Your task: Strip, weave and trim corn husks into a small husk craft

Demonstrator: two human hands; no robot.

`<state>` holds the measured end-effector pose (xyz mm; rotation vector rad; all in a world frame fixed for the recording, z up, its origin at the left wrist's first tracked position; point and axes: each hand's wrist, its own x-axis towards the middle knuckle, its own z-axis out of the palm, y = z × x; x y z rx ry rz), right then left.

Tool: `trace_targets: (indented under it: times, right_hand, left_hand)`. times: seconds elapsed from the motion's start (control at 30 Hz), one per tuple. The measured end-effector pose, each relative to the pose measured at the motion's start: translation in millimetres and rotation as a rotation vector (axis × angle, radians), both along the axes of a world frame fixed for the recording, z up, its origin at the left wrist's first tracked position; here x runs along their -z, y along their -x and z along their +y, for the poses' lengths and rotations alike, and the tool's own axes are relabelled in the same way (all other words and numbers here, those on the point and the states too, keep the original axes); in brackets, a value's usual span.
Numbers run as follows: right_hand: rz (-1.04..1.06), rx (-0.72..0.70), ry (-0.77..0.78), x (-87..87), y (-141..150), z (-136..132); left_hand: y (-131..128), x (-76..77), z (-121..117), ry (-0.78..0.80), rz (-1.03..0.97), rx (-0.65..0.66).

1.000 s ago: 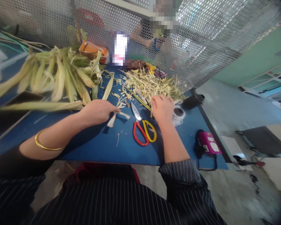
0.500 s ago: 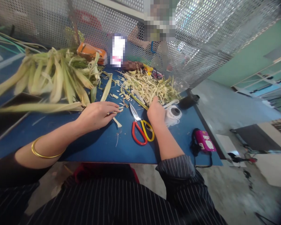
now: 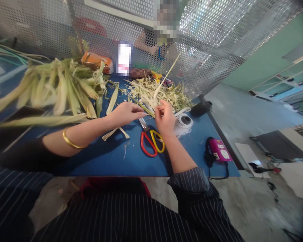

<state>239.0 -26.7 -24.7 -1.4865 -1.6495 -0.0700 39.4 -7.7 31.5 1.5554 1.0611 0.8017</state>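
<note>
Pale husk strip [image 3: 159, 88]: slanting up beyond scissors [image 3: 146, 129], apparently pinched in right hand [image 3: 165, 120], fingertips together. Left hand [image 3: 124, 113]: at scissors' tip, fingertips close; any hold cannot be told. Judged step: single-strip handling; further left-hand gripping calls for clearance from scissors.

Table [image 3: 111, 164]: flat blue. Husk pile [image 3: 62, 95]: pale green going cream, some tan at the tips. Husk strip [image 3: 157, 94]: cream, turning yellow-green up top. Shredded heap [image 3: 170, 95]: cream and yellow-green mix. Scissors [image 3: 148, 144]: silver blades, one red loop, one yellow. Spool [image 3: 184, 125]: white, dark core. Bracelet [image 3: 70, 142]: gold. Shirt [image 3: 108, 215]: black, thin white pinstripes. Boxy item [image 3: 220, 150]: magenta, white labels. Packet [image 3: 97, 62]: mostly orange. Mesh [image 3: 131, 25]: silver-grey, round-hole pattern. Wall [image 3: 265, 64]: green.
</note>
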Motion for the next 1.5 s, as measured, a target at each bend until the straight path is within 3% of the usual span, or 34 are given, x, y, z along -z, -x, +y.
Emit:
trace_targets:
  times: [0.1,0.2,0.27,0.43,0.53,0.6,0.73,0.83,0.9,0.93,1.03,1.13,1.33,1.5]
  right_hand:
    - [0.141,-0.167,0.043,2.7,6,-1]
    - [0.294,-0.252,0.15,3.1,13,-1]
    - [0.451,-0.299,0.229,0.7,16,-1]
    - [0.859,-0.393,0.477,-6.5,17,1]
    - [0.906,-0.374,0.55,-4.3,16,2]
    - [0.888,-0.311,0.488,-2.0,15,3]
    - [0.785,-0.106,0.227,-3.6,9,4]
    - [0.592,0.051,0.015,-4.8,-4,9]
    - [0.464,0.105,-0.039,-0.6,-14,15]
    - [0.422,0.109,-0.029,2.9,-18,19]
    - [0.291,0.111,0.052,13.7,-24,26]
    - [0.005,0.144,0.078,15.2,-21,22]
    - [-0.41,0.16,0.138,-1.7,-9,19]
    - [-0.536,0.064,0.267,-7.6,8,60]
  left_hand:
    - [-19,8.3,12,0.223,-0.146,0.05]
    - [-26,19.3,18,0.337,-0.286,-0.118]
    - [-26,25.4,22,0.356,-0.329,-0.18]
    - [-19,30.6,29,0.366,-0.347,-0.171]
    - [-17,30.2,30,0.341,-0.318,-0.153]
    - [-16,29.9,32,0.329,-0.315,-0.159]
    - [-13,28.0,41,0.243,-0.335,-0.263]
    - [-10,25.7,53,0.166,-0.37,-0.381]
    - [-8,25.1,62,0.153,-0.424,-0.423]
    - [-7,25.2,65,0.169,-0.461,-0.436]
    - [-2,26.4,72,0.273,-0.534,-0.318]
    - [1,26.7,71,0.36,-0.497,-0.211]
    - [2,23.2,65,0.315,-0.364,-0.28]
    - [2,14.4,58,0.31,-0.393,-0.343]
